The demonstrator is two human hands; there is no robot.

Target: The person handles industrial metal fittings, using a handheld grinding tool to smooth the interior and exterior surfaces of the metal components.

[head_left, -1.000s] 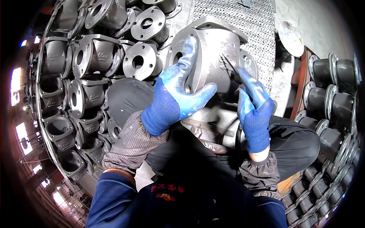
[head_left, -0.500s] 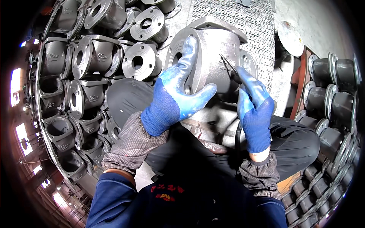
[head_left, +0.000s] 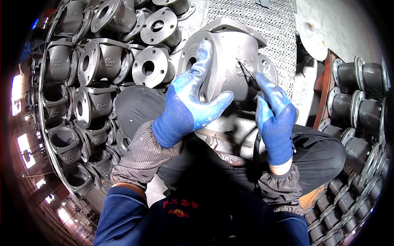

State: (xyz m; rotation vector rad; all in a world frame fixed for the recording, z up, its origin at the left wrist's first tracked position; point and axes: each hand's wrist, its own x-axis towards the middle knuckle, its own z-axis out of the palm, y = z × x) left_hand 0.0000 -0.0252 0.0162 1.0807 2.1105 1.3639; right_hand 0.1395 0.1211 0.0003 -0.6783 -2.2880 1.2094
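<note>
A grey cast-metal valve body (head_left: 232, 57) with round flanges rests on my lap. My left hand (head_left: 186, 102), in a blue coated glove, grips its near flange and side. My right hand (head_left: 275, 115), also gloved in blue, pinches a thin dark tool (head_left: 246, 69) whose tip touches the body's right side. A dark hose or cord (head_left: 256, 151) runs down from under that hand.
Stacks of similar flanged castings (head_left: 94, 74) fill the left side. More dark flanged castings (head_left: 361, 94) line the right edge. A metal mesh panel (head_left: 262, 24) lies behind the valve body, with a round plate (head_left: 314, 39) beside it.
</note>
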